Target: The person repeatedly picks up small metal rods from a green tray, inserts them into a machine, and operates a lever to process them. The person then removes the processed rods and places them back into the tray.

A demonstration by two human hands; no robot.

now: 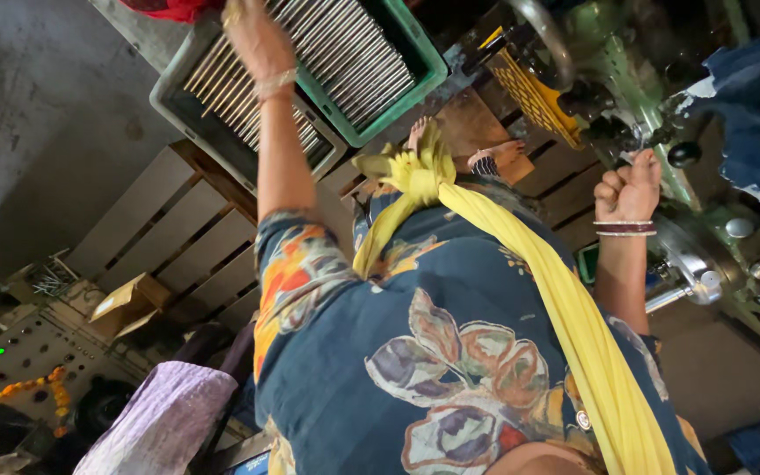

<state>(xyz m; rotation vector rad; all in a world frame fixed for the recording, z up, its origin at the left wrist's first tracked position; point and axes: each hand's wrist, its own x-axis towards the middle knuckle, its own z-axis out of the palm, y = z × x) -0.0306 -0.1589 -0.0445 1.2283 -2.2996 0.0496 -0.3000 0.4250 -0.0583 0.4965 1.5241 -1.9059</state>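
Two hands up, well apart. Right hand [631, 183] at 2 o'clock, fist clamped on a handle of the green machine [661, 105]. Left hand [255, 37] at 11 o'clock, reaching into the grey crate [188, 113] of metal rods [230, 97]; grip there unclear. Green crate [415, 75] of rods just beyond, touching.

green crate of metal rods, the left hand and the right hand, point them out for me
green crate [428, 66], head view, on its right rim
metal rods [354, 53], head view, on the middle of the bundle in the green crate
left hand [255, 35], head view, on its back
right hand [628, 186], head view, on the closed fist
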